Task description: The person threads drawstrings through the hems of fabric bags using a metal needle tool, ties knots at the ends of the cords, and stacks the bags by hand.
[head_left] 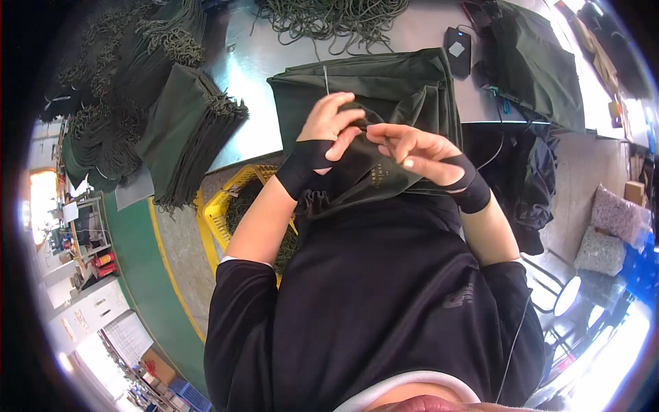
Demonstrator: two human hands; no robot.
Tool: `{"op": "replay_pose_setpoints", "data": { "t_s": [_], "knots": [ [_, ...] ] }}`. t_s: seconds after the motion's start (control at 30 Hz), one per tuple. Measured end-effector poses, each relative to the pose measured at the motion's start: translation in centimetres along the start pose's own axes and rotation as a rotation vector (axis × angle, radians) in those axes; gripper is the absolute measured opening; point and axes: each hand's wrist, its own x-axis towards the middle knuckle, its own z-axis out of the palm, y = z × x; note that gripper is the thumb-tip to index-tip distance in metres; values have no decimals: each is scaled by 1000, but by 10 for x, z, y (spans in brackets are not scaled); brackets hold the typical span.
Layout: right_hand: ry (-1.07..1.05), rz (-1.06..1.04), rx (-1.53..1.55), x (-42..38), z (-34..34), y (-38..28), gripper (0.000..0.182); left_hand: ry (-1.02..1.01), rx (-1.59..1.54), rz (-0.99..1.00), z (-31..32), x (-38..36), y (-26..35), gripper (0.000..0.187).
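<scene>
A stack of dark green fabric bags [295,103] lies at the table's front edge, with gold print on the top one. Above it my left hand [331,127] has its fingers curled and its thumb and fingertips close together. My right hand [422,152] pinches a thin dark green cord [391,145] between thumb and fingers. The cord seems to run across to my left fingertips, though its dark colour blends with the bag there. A thin metal rod [326,79] shows just beyond my left hand. Black wraps cover both wrists.
A heap of green cords [336,20] lies at the table's back. Stacked green bags [182,130] with cords stand at the left, more green fabric [535,62] at the right by a black phone-like device [458,51]. A yellow basket [218,213] stands below the table edge.
</scene>
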Motion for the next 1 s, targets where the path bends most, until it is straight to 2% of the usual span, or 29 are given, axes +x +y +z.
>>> {"op": "replay_pose_setpoints", "data": {
  "t_s": [0.03, 0.07, 0.1, 0.17, 0.23, 0.27, 0.33, 0.4, 0.47, 0.5, 0.57, 0.63, 0.67, 0.77, 0.8, 0.83, 0.9, 0.93, 0.97, 1.0],
  "knots": [
    [-5, -44, -103, 2, 4, 3, 13, 0, 3, -7, -7, -1, 6, 17],
    [-18, -35, -266, 3, 5, 4, 13, -11, -73, -205, -15, -5, 16, 18],
    [-21, -33, -264, 6, 8, 3, 13, -20, -150, -401, -20, -9, 23, 18],
    [-67, -76, -655, 11, 20, -1, 16, -206, -937, -883, -26, -14, 40, 21],
    [-77, -70, -670, 12, 25, 8, 17, -374, -1055, -968, -26, -13, 50, 21],
    [-109, -122, -778, 12, 25, 13, 17, -357, -1056, -1024, -28, -11, 54, 18],
    [-107, -246, -938, 12, 28, 21, 17, -293, -1159, -1010, -18, -24, 45, 7],
    [-76, -191, -971, 10, 31, 19, 16, -307, -1221, -992, -12, -35, 42, 3],
    [-35, -136, -1001, 8, 30, 25, 15, -211, -979, -943, -4, -47, 46, 4],
    [-11, -88, -1046, 8, 27, 33, 16, -234, -738, -895, -2, -52, 47, 8],
    [20, -44, -1089, 7, 24, 39, 18, -124, -698, -863, 6, -57, 51, 7],
    [-23, -266, -1279, 9, 29, 35, 25, -63, -1014, -1055, 7, -58, 45, 9],
    [-20, -265, -1278, 8, 31, 34, 25, 21, -1104, -1172, 11, -57, 45, 9],
    [-30, -368, -1349, 7, 34, 32, 31, 28, -961, -1205, 10, -52, 48, 10],
    [-43, -376, -1378, 7, 35, 32, 31, -22, -735, -1069, 10, -52, 49, 11],
    [-54, -384, -1407, 6, 36, 32, 30, 21, -595, -875, 12, -52, 54, 8],
    [-9, -360, -1385, 7, 36, 33, 28, 20, -320, -745, 4, -44, 73, 4],
    [39, -337, -1363, 8, 36, 34, 27, 18, -317, -745, 7, -44, 73, 4],
    [44, -339, -1360, 10, 34, 39, 27, 105, -289, -667, 12, -46, 71, 5],
    [159, -290, -1204, 12, 34, 45, 22, 189, -263, -585, 14, -46, 69, 8]
  ]
}}
